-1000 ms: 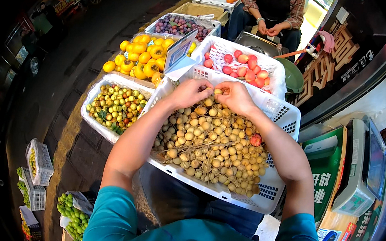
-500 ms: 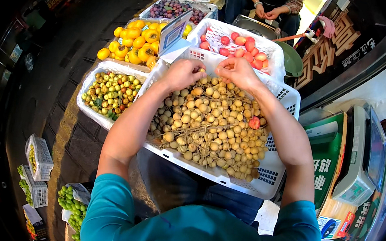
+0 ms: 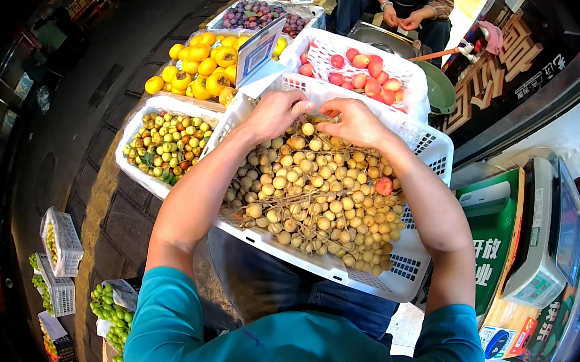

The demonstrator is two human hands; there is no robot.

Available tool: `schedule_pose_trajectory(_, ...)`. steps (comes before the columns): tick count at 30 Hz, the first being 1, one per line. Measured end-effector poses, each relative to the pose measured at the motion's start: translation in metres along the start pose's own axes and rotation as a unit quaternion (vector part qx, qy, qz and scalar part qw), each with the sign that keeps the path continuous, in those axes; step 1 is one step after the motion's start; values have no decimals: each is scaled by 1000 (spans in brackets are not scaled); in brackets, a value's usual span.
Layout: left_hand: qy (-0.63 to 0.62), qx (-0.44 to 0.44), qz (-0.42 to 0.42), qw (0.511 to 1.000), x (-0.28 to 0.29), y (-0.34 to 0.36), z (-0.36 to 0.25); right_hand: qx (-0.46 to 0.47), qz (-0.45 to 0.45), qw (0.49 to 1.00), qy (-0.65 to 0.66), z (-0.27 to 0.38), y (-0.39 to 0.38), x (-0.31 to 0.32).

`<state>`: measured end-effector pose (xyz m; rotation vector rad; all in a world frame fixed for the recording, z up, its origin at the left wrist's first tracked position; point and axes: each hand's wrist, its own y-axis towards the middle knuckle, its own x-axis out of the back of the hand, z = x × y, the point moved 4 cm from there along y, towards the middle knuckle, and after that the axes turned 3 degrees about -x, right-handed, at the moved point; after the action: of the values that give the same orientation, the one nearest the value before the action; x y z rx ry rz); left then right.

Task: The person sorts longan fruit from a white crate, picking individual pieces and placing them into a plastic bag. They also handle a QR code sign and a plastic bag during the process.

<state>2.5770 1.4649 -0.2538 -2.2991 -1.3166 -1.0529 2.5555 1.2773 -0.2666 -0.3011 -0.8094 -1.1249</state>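
A white plastic basket [image 3: 397,287] on my lap holds a heap of round tan longans [image 3: 326,205] on thin brown stems. Over the far end of the heap, my left hand [image 3: 279,115] has its fingers curled and its thumb pointing right. Facing it a short gap away, my right hand [image 3: 355,122] bends its fingers down to the fruit. Both sets of fingertips are close to the longans and stems; what they grip, if anything, is hidden. One red fruit [image 3: 384,186] lies on the right side of the heap.
Beyond are baskets of red fruit [image 3: 374,65], orange persimmons [image 3: 207,66], dark plums [image 3: 250,15] and green-brown jujubes [image 3: 172,138]. A small sign [image 3: 257,54] stands at the basket's far left corner. A scale [image 3: 539,240] is at right. Another person's hands [image 3: 400,18] show at the back.
Both hands have dipped slightly toward the longans, and the right fingers are lower. The small round fruit seen at my left fingertips no longer shows there.
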Motion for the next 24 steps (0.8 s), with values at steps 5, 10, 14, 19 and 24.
schedule_pose_trajectory(5, -75, 5, 9, 997, 4, -4, -8, -34, 70, 997, -24, 23, -3, -14)
schedule_pose_trajectory(10, -144, -22, -4, 989, -1, -2, -4, -37, 16, 995, 93, 13, -1, -20)
schedule_pose_trajectory(14, -120, -31, -9, 992, 0, 0, 0, -61, 14, 990, 123, 1, 4, -22)
schedule_pose_trajectory(19, -46, -92, -38, 994, -2, -4, -7, -150, 33, 971, 183, -8, 3, -32)
schedule_pose_trajectory(24, 38, -143, -68, 987, -1, -7, -21, -159, 28, 977, 143, -20, 8, -24)
